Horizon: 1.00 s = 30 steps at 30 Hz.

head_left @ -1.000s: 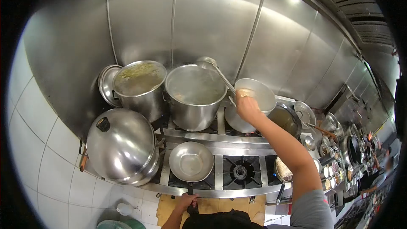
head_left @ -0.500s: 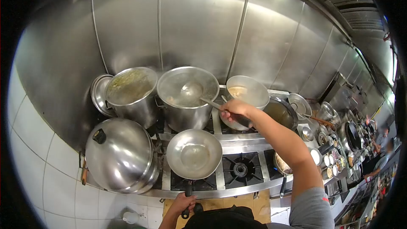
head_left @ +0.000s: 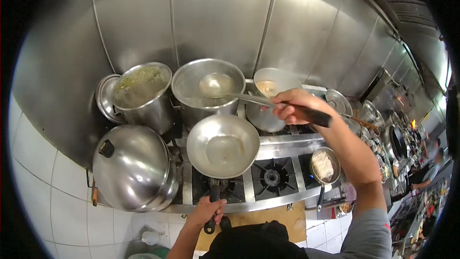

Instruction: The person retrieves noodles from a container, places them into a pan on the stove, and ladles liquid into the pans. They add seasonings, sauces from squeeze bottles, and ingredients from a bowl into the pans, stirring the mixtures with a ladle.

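My left hand [head_left: 207,211] is wrapped round the black handle of a steel wok [head_left: 199,148]. The wok is over the front burner, its far rim overlapping the front of a tall stockpot [head_left: 196,115]. A thin layer of what looks like clear liquid lies in its bottom. In my right hand [head_left: 296,107] is the dark handle of a long steel ladle [head_left: 216,86]. The ladle's bowl is over the stockpot's mouth and looks filled with pale liquid. Whether it touches the liquid below, I cannot tell.
A pot with greenish contents [head_left: 143,84] stands at left, behind a large domed lid [head_left: 134,168]. Another pot [head_left: 278,76] is at back right. A small pan [head_left: 322,165] with pale food sits near a blue flame. Other people work at far right.
My right hand has risen and moved right, raising the ladle's bowl. The wok has lifted and shifted towards the stockpot, with my left hand still on its handle.
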### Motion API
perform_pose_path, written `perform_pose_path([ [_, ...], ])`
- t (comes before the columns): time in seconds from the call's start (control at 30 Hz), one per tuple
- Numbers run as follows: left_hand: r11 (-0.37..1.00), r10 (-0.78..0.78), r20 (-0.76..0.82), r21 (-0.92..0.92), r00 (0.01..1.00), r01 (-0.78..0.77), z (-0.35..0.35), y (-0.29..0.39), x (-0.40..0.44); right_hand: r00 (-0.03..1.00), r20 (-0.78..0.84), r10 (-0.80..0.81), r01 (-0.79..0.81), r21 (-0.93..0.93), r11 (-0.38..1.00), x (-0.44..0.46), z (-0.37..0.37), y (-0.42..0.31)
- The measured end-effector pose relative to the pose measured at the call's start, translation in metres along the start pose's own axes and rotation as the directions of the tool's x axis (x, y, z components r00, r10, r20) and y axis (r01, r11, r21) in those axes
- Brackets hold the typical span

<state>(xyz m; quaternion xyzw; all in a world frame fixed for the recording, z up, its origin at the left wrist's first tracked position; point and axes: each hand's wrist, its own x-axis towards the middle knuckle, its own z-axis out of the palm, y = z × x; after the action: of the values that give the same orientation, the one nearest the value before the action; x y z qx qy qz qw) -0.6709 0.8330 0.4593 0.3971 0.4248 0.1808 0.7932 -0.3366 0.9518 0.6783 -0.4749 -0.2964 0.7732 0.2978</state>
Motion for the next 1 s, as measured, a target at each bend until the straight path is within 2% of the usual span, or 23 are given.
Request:
perform_pose_path([
  [0.03, 1.000, 0.005, 0.005, -0.006, 1.000, -0.005, -0.001, 0.000, 0.002, 0.999, -0.015, -0.049, 0.048, -0.032, 0.998, -0.016, 0.003, 0.006],
  [0.13, 1.000, 0.002, 0.007, -0.031, 1.000, -0.002, -0.002, -0.001, 0.005, 0.994, -0.095, -0.047, 0.037, -0.097, 0.995, -0.055, 0.008, 0.022],
  [0.33, 0.996, -0.012, 0.016, -0.091, 1.000, 0.014, 0.003, 0.001, 0.000, 0.974, -0.226, 0.005, -0.020, -0.061, 0.998, -0.100, 0.015, 0.089],
  [0.47, 0.998, -0.032, 0.005, -0.054, 0.999, 0.032, 0.004, -0.007, -0.001, 0.928, -0.359, 0.104, -0.185, -0.198, 0.963, -0.103, 0.029, 0.127],
  [0.6, 0.998, -0.033, 0.012, -0.049, 0.999, 0.033, 0.010, -0.004, -0.004, 0.926, -0.377, 0.024, -0.187, -0.402, 0.896, -0.106, 0.033, 0.167],
  [0.67, 0.999, -0.037, 0.014, -0.039, 0.999, 0.037, 0.009, -0.004, -0.005, 0.920, -0.382, -0.093, -0.170, -0.601, 0.781, -0.108, 0.033, 0.187],
  [0.7, 0.998, -0.045, 0.015, -0.033, 0.999, 0.046, 0.009, -0.004, -0.005, 0.909, -0.380, -0.172, -0.173, -0.719, 0.673, -0.110, 0.037, 0.189],
  [0.73, 0.999, -0.036, 0.010, -0.036, 0.999, 0.036, 0.008, -0.004, -0.005, 0.910, -0.374, -0.177, -0.168, -0.726, 0.667, -0.112, 0.036, 0.191],
  [0.8, 0.999, -0.051, 0.021, -0.013, 0.998, 0.051, 0.005, -0.005, -0.002, 0.852, -0.140, -0.505, -0.052, -0.981, 0.185, -0.115, 0.032, 0.190],
  [0.83, 0.999, -0.044, 0.019, -0.015, 0.999, 0.044, 0.004, -0.008, 0.000, 0.809, -0.094, -0.580, 0.008, -0.985, 0.170, -0.112, 0.035, 0.182],
  [0.87, 0.999, -0.048, 0.015, -0.014, 0.999, 0.048, 0.002, -0.012, 0.004, 0.807, -0.090, -0.583, 0.009, -0.986, 0.165, -0.104, 0.034, 0.173],
  [0.93, 0.999, -0.047, 0.015, -0.009, 0.999, 0.048, 0.002, -0.013, 0.004, 0.667, 0.044, -0.744, -0.010, -0.998, -0.068, -0.079, 0.023, 0.151],
  [1.0, 0.999, -0.047, 0.002, -0.027, 0.999, 0.047, 0.004, -0.009, 0.001, 0.525, 0.202, -0.827, -0.019, -0.968, -0.249, -0.037, 0.010, 0.116],
])
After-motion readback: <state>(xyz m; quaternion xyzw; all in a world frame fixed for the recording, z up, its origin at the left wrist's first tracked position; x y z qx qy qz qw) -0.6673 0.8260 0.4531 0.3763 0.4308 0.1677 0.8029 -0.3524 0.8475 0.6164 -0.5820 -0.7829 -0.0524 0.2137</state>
